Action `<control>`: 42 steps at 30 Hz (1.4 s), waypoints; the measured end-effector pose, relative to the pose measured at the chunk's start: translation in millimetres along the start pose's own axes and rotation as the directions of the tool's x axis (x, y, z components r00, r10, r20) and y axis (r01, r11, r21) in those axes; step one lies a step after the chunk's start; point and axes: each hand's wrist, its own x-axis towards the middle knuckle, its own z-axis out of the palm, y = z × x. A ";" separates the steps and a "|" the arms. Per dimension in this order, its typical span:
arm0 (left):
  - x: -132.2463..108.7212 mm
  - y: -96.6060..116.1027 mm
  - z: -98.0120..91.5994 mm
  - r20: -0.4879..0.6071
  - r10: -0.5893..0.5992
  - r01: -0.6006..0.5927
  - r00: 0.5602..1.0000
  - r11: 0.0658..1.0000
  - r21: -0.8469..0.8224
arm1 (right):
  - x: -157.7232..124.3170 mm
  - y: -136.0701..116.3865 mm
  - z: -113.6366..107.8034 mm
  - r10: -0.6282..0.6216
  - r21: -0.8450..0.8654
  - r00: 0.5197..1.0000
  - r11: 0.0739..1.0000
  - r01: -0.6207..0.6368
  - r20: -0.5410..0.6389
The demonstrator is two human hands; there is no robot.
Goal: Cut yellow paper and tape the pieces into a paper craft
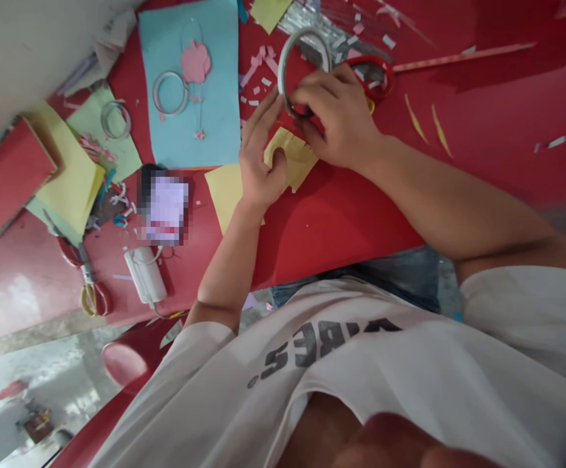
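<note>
A roll of tape (pixel 283 68) stands on edge in my right hand (pixel 339 114), whose fingers are closed around its lower rim. My left hand (pixel 261 159) lies stretched out, fingers together and thumb apart, its thumb over a piece of yellow paper (pixel 295 159). That paper looks creased, and its right edge reaches under my right hand. A second yellow paper (pixel 224 192) is partly covered by my left wrist. Just behind my right hand are the red handles of scissors (pixel 388 78); their blades are hidden.
Blue paper (pixel 219 130) carries a pink paper flower (pixel 196 62) and another tape roll (pixel 185 97). Left of it are a third tape roll (pixel 127 123), a red notebook (pixel 12 175), scissors (pixel 86 276), a blurred phone-like object (pixel 168 208) and a white power bank-like block (pixel 147 276). A striped pencil (pixel 458 58) lies right.
</note>
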 end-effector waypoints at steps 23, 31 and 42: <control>-13.2 -24.3 18.1 -0.141 0.049 -0.034 0.989 0.994 0.108 | 1.8 -5.7 -8.1 0.195 0.033 0.971 0.979 -0.201 0.135; -11.1 8.9 19.2 -0.081 -0.342 0.323 0.936 0.927 -0.189 | -4.2 -9.7 8.5 0.050 -0.214 0.999 0.976 -0.045 0.018; -10.2 18.6 11.8 -0.198 -0.369 0.353 0.908 0.929 -0.112 | -7.6 -8.5 11.8 0.011 -0.173 0.999 0.985 -0.006 0.030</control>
